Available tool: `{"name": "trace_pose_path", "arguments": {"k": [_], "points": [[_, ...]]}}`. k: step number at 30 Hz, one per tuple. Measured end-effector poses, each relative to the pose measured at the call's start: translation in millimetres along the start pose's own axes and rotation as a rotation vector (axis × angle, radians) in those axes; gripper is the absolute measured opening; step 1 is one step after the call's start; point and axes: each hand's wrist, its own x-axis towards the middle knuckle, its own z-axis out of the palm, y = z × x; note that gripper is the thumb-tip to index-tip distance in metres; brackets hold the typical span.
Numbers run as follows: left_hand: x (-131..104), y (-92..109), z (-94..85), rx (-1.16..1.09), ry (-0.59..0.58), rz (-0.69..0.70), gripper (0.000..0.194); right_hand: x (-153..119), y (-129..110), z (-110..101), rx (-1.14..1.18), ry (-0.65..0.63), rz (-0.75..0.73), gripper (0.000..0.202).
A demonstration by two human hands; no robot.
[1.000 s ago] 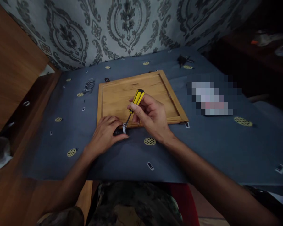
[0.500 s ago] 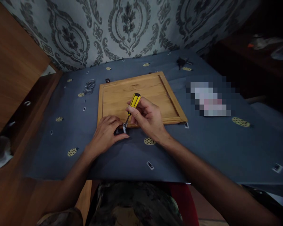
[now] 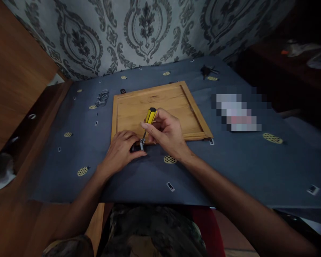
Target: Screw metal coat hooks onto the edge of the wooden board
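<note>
A framed wooden panel (image 3: 155, 103) lies flat on the blue patterned cloth. Pinched in my right hand (image 3: 167, 132) is a screwdriver (image 3: 150, 116) with a yellow and black handle, held near upright. Its tip meets a small metal piece (image 3: 142, 144) at the panel's near edge. My left hand (image 3: 121, 150) is wrapped round that piece and a dark part beside it, thumb in front and fingers on the panel's edge. What the dark part is cannot be made out.
On the cloth (image 3: 139, 182), a tangle of small metal items (image 3: 102, 97) lies left of the panel. Dark objects (image 3: 208, 71) sit at the back right. A blurred-out item (image 3: 238, 112) rests to the right. A patterned curtain hangs behind.
The screwdriver handle has tilted slightly to the left and is more upright, with the fingers of my right hand shifted on it. My left hand keeps its place.
</note>
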Motion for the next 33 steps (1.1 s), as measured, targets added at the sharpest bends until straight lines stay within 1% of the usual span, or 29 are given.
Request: {"name": "trace_pose_path", "arguments": {"k": [3,9,13,16,20,22,25,28,30,33], "points": [[0.5,-0.9,0.7,-0.004,-0.014,-0.005,0.038,2.9,-3.3,2.5,0.006,-0.051,0.009,0.044],[0.3,-1.2,1.4,0.01,-0.018,-0.004,0.038,6.1,-13.4,5.4,-0.089,-0.195,-0.045,0.029],[0.3,-1.2,2.1,0.016,0.001,0.004,0.038,10.7,-12.8,5.8,-0.106,-0.266,-0.076,0.022],[0.9,-1.0,1.6,0.005,-0.002,0.012,0.035,15.7,-10.7,7.6,-0.077,-0.265,-0.072,0.027],[2.1,-0.8,0.6,-0.002,-0.019,0.004,0.034,19.2,-8.9,11.0,-0.097,-0.18,-0.06,0.039],[2.5,-0.9,0.4,-0.008,-0.033,-0.005,0.034,18.5,-8.4,11.0,-0.073,-0.164,-0.045,0.043],[2.5,-0.6,0.2,-0.016,-0.033,-0.015,0.033,15.3,-8.5,6.5,-0.013,-0.222,-0.015,0.039],[1.9,-0.3,-0.3,-0.024,-0.021,-0.013,0.032,12.6,-8.8,-1.0,-0.029,-0.281,-0.024,0.034],[1.6,-0.3,-0.6,-0.024,-0.013,-0.009,0.033,11.9,-8.4,-4.8,-0.037,-0.272,-0.04,0.036],[1.3,-0.5,-0.6,-0.016,-0.008,-0.008,0.035,11.8,-7.1,-6.4,-0.04,-0.207,-0.045,0.039]]}}
